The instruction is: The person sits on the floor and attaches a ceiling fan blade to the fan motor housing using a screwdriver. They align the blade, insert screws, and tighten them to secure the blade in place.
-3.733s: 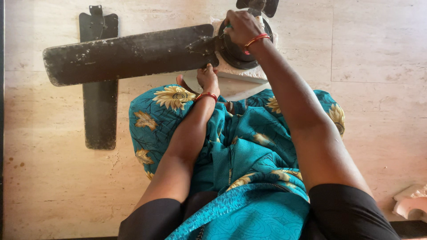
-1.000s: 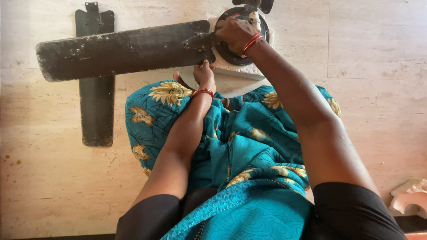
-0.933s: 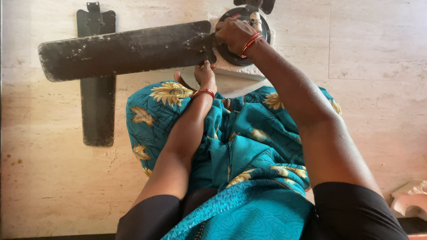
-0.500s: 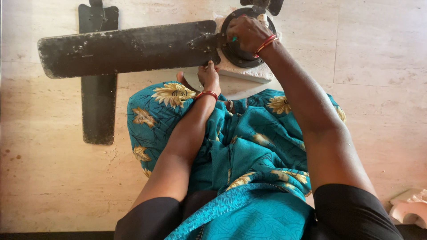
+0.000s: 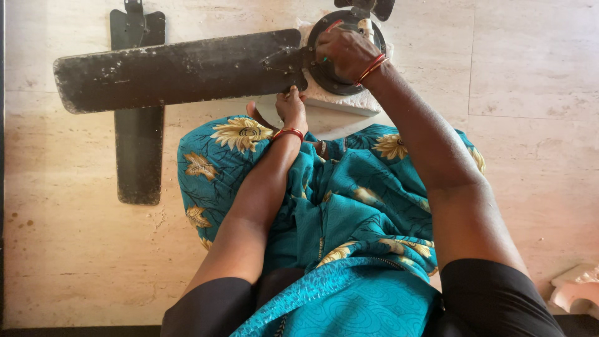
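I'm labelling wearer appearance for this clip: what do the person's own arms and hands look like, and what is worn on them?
Both arms are bare from short black sleeves down. The left hand has a thin red bangle at the wrist. The right hand wears several thin red and gold-toned bangles at its wrist. No gloves or watch show; rings cannot be made out.

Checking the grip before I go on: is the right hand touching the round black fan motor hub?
Touching. The head view shows the right hand lying flat on the round black fan motor hub, its fingers spread across the top, no gap visible.
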